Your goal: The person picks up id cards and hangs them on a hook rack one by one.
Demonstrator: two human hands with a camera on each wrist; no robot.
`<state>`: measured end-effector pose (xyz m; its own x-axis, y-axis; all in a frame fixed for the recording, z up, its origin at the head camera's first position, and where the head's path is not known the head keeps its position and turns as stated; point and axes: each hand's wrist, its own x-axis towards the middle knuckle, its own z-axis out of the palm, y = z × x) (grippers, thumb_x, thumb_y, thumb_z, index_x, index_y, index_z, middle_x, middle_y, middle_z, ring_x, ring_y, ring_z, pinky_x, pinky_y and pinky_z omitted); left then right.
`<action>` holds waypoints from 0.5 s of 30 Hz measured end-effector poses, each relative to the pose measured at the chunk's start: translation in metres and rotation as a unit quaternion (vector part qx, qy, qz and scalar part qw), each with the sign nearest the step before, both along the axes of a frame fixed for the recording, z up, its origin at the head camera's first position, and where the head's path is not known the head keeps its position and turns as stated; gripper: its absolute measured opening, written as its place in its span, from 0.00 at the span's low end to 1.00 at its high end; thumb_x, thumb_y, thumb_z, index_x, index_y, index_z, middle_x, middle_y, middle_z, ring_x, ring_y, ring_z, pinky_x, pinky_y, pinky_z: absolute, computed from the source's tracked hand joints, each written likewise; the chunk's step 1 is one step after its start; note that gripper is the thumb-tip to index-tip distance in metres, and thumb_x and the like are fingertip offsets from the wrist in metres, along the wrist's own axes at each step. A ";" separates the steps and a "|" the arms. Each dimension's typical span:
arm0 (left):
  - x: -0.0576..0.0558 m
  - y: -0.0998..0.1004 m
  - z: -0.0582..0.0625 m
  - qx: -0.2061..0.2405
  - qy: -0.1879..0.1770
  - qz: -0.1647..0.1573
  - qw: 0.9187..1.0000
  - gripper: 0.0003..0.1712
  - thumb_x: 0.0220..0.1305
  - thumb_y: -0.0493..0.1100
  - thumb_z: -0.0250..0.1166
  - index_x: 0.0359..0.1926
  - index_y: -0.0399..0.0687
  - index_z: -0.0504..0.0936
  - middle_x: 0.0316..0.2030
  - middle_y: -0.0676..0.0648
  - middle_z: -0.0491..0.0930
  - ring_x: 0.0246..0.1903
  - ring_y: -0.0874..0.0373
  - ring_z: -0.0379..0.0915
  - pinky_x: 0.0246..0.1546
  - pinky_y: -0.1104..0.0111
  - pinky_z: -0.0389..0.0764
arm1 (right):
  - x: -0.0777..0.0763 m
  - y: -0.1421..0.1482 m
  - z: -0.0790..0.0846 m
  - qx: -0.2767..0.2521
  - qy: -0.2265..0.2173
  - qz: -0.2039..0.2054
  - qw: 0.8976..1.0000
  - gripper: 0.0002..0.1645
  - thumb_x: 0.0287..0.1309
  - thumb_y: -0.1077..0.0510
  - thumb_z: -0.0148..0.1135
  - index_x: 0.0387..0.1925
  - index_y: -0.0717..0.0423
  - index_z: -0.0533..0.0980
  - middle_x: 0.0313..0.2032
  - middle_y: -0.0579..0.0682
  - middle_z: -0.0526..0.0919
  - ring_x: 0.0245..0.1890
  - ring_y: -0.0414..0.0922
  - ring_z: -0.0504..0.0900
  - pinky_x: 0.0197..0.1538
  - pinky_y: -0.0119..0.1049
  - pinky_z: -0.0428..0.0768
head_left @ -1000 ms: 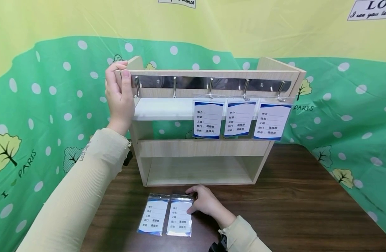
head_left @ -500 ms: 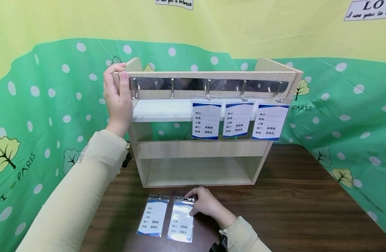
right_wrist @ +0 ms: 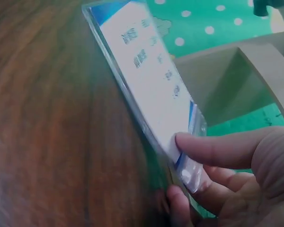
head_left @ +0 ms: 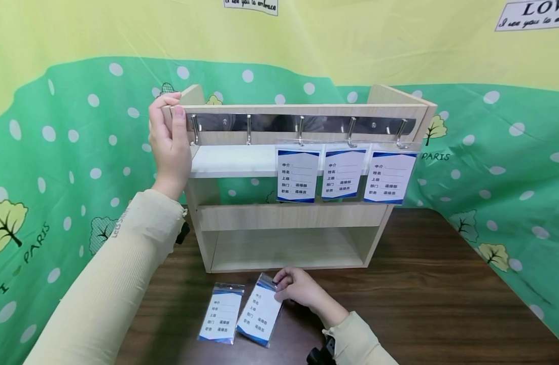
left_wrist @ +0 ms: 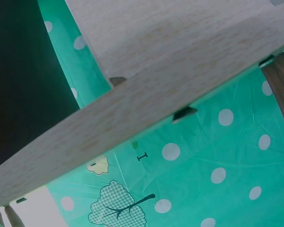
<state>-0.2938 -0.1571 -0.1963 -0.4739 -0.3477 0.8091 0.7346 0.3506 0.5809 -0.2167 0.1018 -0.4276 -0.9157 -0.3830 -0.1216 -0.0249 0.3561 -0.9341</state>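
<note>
My right hand pinches a clear-sleeved ID badge by its slotted end, thumb on the printed face. In the right wrist view this badge slants up off the dark table, its blue-cornered end farthest from the fingers. To its left another ID badge lies flat. My left hand grips the upper left corner of a pale wooden shelf, fingers over the edge and thumb in front. Only a few fingertips show in the left wrist view, at the shelf's edge.
A metal hook rail runs along the shelf's top front board. From its right-hand hooks hang a left badge, a middle badge and a right badge. Two left hooks are bare. A green and yellow patterned cloth stands behind.
My right hand has taken up the right-hand badge from the table and raised its slotted end, turning it clockwise. The left hand stays on the shelf corner. The view has shifted slightly.
</note>
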 end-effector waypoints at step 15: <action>0.002 -0.002 0.000 -0.002 -0.007 -0.007 1.000 0.13 0.75 0.46 0.48 0.55 0.50 0.71 0.61 0.53 0.72 0.54 0.60 0.71 0.53 0.71 0.72 | 0.004 0.003 0.017 -0.023 -0.018 0.019 0.999 0.16 0.60 0.64 0.63 0.49 0.64 0.77 0.36 0.52 0.76 0.32 0.44 0.76 0.31 0.37 0.79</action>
